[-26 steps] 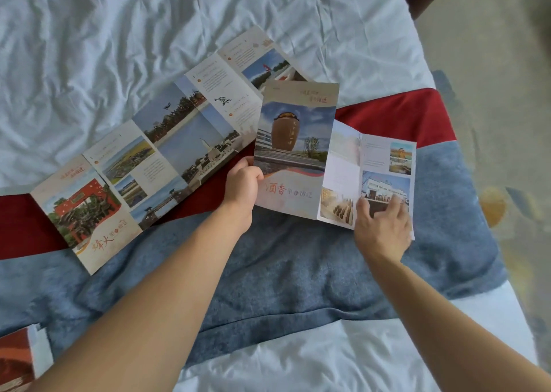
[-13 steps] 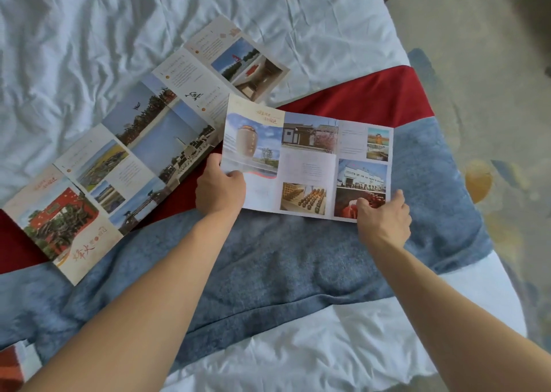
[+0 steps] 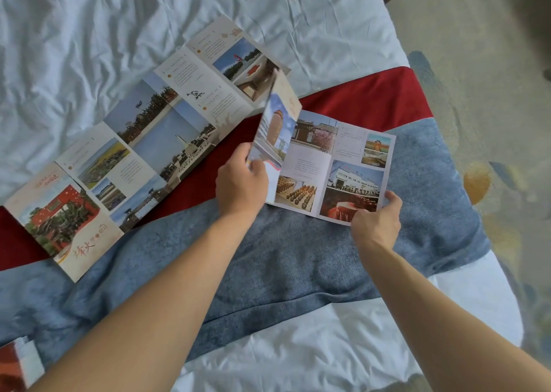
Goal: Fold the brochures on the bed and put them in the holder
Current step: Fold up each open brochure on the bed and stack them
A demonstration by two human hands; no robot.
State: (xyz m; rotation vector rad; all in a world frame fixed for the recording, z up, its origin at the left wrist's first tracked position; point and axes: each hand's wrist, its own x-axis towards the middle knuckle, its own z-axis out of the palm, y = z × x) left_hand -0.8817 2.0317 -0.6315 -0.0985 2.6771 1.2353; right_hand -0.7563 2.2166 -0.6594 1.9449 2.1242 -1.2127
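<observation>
So the smaller brochure (image 3: 334, 168) is laid on the blue runner (image 3: 283, 266) toward the right side of the bed, photo side up; shots of a pale building, rows of brown jars and a pink-blossomed rooftop are printed across its flat panels; its leftmost panel, the one with the big clay jar on a blue sky, is lifted up and tilted over toward the right. That raised panel is pinched at its near edge by the left hand (image 3: 241, 183), fingers curled round the paper; the near right corner is gripped by the right hand (image 3: 376, 220), thumb on top of the page and fingers tucked underneath.

A longer brochure (image 3: 143, 150) is spread fully open to the left, stretched diagonally from the near left up to the far right; it's laid partly on the white sheet (image 3: 119, 33), partly on the red band (image 3: 357, 99) and the runner; its far end is tucked just behind the raised panel, touching or not can't be told.

Edge-wise: the right edge of the bed is met just beyond the small brochure, with patterned carpet (image 3: 492, 123) past it; plenty of bare runner and sheet is left on the near side between the forearms; something red and white (image 3: 18, 365) is cut off at the near left corner, too little of it seen to name.
</observation>
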